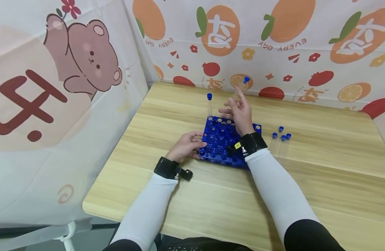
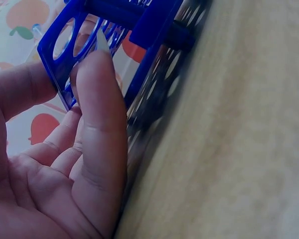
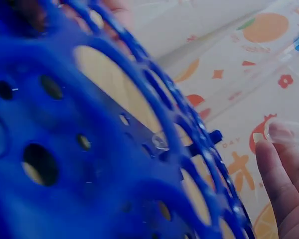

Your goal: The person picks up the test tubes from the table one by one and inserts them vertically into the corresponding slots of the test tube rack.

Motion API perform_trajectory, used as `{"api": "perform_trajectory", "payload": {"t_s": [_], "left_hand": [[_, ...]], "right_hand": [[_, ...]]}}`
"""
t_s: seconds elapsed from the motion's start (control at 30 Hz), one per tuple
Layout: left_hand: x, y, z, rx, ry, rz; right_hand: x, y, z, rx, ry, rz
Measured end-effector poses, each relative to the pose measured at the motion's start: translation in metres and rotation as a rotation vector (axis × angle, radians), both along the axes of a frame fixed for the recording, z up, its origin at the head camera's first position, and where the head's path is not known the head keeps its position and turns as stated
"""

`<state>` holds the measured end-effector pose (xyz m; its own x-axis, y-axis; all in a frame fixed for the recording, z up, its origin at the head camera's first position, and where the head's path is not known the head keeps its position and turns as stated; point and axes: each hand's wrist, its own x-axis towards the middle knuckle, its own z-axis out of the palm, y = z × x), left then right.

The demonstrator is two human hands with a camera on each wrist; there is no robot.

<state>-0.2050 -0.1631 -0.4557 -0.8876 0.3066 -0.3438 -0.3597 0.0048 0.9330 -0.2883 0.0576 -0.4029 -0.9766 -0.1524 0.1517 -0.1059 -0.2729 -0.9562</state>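
Holding a tilted blue-capped tube (image 1: pixel 245 81) in the right hand (image 1: pixel 241 113), just above frame centre—seemingly pinched, though partly hidden. Gripping a blue rack (image 1: pixel 220 139) by its edge with the left hand (image 1: pixel 187 144), mid-frame—left of four capped tubes (image 1: pixel 283 138).

table (image 1: pixel 195 205): light wood grain, rounded near-left corner | on it, around the middle: blue rack (image 1: pixel 216 144) with round holes | right of the rack, apart from it: four clear tubes (image 1: pixel 283 148) with blue caps (image 1: pixel 281 129), lying close together
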Motion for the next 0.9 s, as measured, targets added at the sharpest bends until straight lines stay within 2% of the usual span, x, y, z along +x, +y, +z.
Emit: {"api": "perform_trajectory", "payload": {"t_s": [0.17,0.37,0.63,0.83,0.9], "left_hand": [[0.0,0.0,0.001,0.013,0.009,-0.003],[0.0,-0.001,-0.001,0.007,0.003,-0.004],[0.0,-0.001,-0.003,0.0,0.003,0.002],[0.001,-0.001,-0.002,0.0,0.006,0.001],[0.001,-0.001,-0.001,0.0,0.005,0.0]], "right_hand": [[0.003,-0.003,-0.001,0.057,0.021,0.011],[0.005,-0.005,0.006,0.11,0.026,-0.017],[-0.006,-0.001,0.007,0.259,0.055,-0.077],[-0.003,0.0,0.02,0.328,0.018,-0.06],[0.002,0.0,0.028,0.339,0.038,-0.043]]}}
